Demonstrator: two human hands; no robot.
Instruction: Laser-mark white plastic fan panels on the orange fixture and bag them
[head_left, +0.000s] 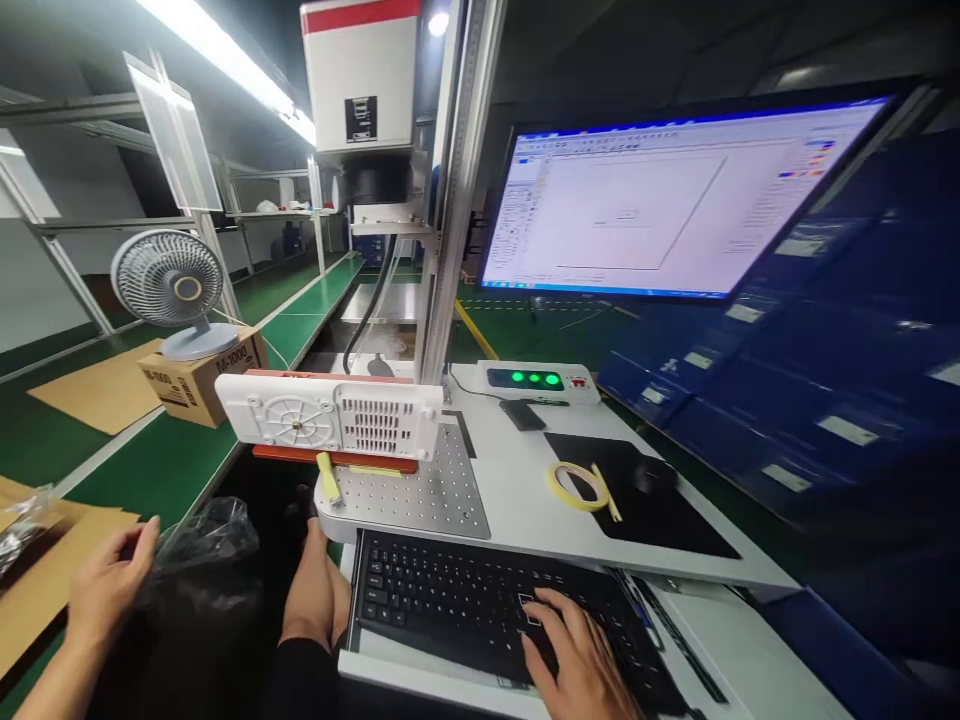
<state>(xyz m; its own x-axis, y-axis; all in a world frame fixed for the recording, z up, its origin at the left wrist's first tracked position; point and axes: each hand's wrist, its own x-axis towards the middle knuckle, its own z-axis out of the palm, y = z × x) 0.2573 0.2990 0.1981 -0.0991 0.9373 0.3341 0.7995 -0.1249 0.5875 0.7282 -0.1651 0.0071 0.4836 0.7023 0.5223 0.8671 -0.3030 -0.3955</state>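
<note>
Keyboard point(450, 590): black, in a pulled-out tray point(375, 668) below the white worktop point(510, 500); my right hand point(577, 650) lies over its right part, fingers spread apart. My left hand point(112, 580): fingers curled, beside a clear plastic bag point(217, 530); whether they grip it, I cannot tell. Worktop: perforated plate point(442, 500), white vented housing point(300, 415) on edge above it, yellow tape roll point(556, 487), black mat point(682, 525), mouse point(656, 475). Room: lit monitor point(637, 210), fan point(166, 278) on a carton point(199, 385), blue boxes point(690, 355).
</note>
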